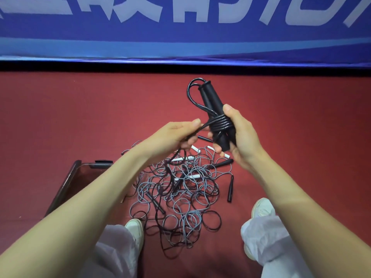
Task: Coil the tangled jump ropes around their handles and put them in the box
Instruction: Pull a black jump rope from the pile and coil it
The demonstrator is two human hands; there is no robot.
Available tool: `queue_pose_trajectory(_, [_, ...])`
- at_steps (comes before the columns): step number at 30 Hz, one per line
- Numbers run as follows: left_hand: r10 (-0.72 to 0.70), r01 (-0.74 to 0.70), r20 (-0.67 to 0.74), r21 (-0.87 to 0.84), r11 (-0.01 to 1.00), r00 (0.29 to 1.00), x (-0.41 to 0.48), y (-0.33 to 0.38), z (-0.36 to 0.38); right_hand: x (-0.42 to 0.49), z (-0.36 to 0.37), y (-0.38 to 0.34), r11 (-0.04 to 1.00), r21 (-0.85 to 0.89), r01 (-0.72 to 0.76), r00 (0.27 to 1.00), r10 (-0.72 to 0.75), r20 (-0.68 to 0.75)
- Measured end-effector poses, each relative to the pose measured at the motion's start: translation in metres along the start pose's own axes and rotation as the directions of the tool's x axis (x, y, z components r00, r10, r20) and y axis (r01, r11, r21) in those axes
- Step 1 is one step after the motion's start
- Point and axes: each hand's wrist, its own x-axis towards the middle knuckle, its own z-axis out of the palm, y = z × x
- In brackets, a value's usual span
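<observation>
My right hand [241, 137] grips a pair of black jump rope handles [211, 101] held together, upright and tilted left. Several turns of black rope [220, 124] are wound round their middle, and a loop sticks out near the top. My left hand [176, 135] pinches the free black rope just left of the coil; the rope hangs down from it into the pile. On the red floor below lies a tangle of grey and black ropes [180, 197] with white handles [186, 176] and black handles [230, 189] among them. A dark transparent box [66, 185] sits at the left, partly behind my left forearm.
A blue banner [180, 37] with white lettering stands along the far edge of the red floor [301, 117]. My white shoes [136, 229] and pale trouser legs frame the pile at the bottom. Red floor shows to the right and left of my hands.
</observation>
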Motion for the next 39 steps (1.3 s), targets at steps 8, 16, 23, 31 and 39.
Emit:
queue_pose_trajectory(8, [0.056, -0.049, -0.006, 0.391, 0.919, 0.998, -0.015, 0.022, -0.021, -0.001, -0.009, -0.004, 0.998, -0.063, -0.029, 0.991, 0.037, 0.131])
queue_pose_trajectory(16, [0.01, -0.033, 0.24, 0.094, 0.995, 0.971, -0.013, 0.005, -0.031, -0.009, -0.017, -0.019, 0.961, 0.003, -0.277, 0.855, 0.245, 0.458])
queue_pose_trajectory(23, [0.076, -0.138, 0.224, 0.276, 0.951, 0.972, -0.014, 0.006, -0.031, -0.011, -0.022, -0.017, 0.827, -0.341, -0.447, 0.51, 0.549, 0.662])
queue_pose_trajectory(31, [-0.118, 0.105, 0.018, 0.34, 0.935, 0.993, 0.0, -0.008, 0.012, -0.009, -0.007, 0.007, -0.055, -0.993, 0.106, 0.922, 0.38, 0.077])
queue_pose_trajectory(39, [-0.203, 0.203, 0.006, -0.041, 0.978, 0.979, 0.0, 0.007, 0.017, -0.001, -0.014, 0.004, 0.003, -1.0, 0.022, 0.946, -0.325, 0.02])
